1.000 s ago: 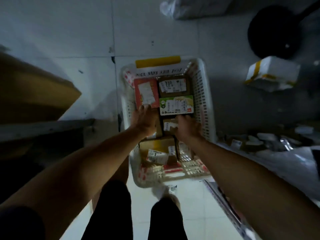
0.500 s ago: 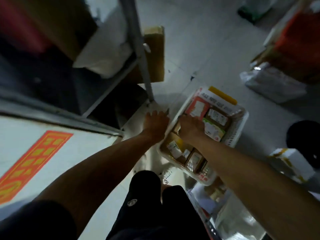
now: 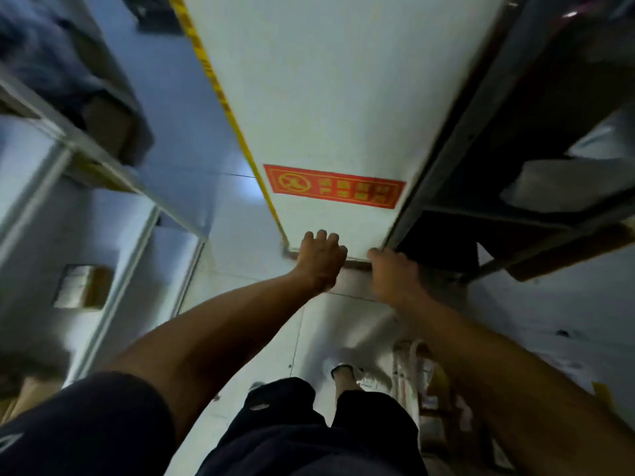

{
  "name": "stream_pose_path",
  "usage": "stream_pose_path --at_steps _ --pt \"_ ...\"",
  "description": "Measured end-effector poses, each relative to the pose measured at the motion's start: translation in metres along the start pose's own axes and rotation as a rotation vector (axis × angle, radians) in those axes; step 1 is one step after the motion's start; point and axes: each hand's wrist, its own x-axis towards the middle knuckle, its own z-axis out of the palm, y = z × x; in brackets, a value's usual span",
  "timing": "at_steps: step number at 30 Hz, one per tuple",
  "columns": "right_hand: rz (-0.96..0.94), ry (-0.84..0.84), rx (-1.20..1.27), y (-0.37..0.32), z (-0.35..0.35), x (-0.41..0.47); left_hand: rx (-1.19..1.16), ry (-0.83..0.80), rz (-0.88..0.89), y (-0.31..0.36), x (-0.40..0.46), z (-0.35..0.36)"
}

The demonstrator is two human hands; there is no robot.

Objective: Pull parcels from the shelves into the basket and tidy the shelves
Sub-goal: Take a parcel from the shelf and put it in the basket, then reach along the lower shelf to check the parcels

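We are reaching both empty hands, left hand [image 3: 321,261] and right hand [image 3: 391,273], fingers loosely curled, toward the shelf [image 3: 515,214], probably seeking parcels.

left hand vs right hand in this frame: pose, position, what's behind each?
The left hand shows separate knuckles with fingers curled loosely; the right hand is motion-blurred, so its finger pose is unclear. The left hand lies over the bottom edge of the white panel, below the red sign; the right hand is at the panel's lower right corner, beside the dark shelf frame. Both are outstretched on bare forearms, and neither visibly holds anything.
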Motion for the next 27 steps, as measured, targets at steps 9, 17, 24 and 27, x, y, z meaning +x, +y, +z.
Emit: stream_pose_path --at_steps 9,17,24,27 --pt "-0.384 0.031 -0.273 -0.256 0.014 -0.031 -0.159 -0.057 -0.465 -0.156 -0.204 0.1" --pt "-0.89 0.058 -0.461 -0.484 0.056 -0.124 -0.308 -0.109 -1.006 -0.222 -0.42 0.187" --pt "-1.309 0.06 -0.672 -0.596 0.106 -0.215 -0.479 -0.123 -1.434 -0.199 -0.542 0.23" --pt "-1.446 0.036 -0.705 -0.621 0.132 -0.248 -0.562 -0.144 -1.566 -0.177 -0.576 0.242"
